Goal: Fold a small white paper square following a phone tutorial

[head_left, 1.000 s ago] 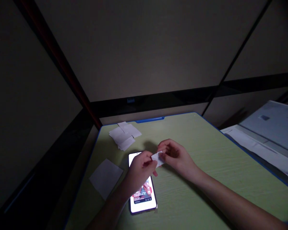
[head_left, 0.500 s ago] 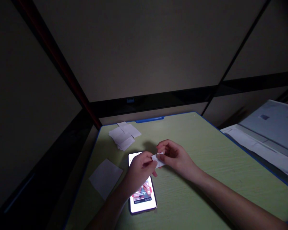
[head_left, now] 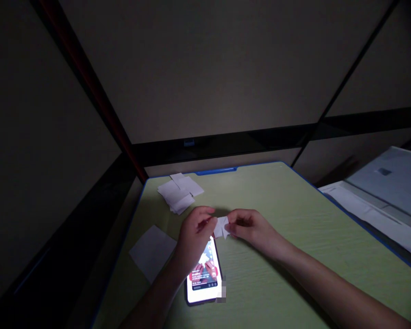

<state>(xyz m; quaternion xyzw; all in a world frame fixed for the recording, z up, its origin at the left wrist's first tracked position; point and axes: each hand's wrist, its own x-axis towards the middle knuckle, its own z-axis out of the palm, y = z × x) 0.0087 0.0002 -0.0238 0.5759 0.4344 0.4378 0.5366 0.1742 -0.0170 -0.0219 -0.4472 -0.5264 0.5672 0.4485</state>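
Note:
A small folded white paper [head_left: 222, 227] is held above the table, between both hands. My left hand [head_left: 196, 235] pinches its left edge between thumb and fingers. On the other side, my right hand [head_left: 248, 227] grips the right edge, with the thumb over the paper. Creases and a pointed lower flap show on it. Below my left hand lies a lit phone [head_left: 204, 292], its upper part covered by that hand. One flat white sheet [head_left: 152, 251] rests left of the phone, partly behind my left forearm.
Several white paper pieces [head_left: 178, 192] lie in a loose pile at the back left of the green table [head_left: 287, 201]. A blue strip [head_left: 216, 171] sits on its back edge. Beyond the right edge are a pale panel [head_left: 390, 178] and white sheets [head_left: 373, 217].
My left hand has turned more upright and moved a little left, its fingers shifted on the paper. The folded paper is turned and shows more of its creased face. The view has shifted slightly.

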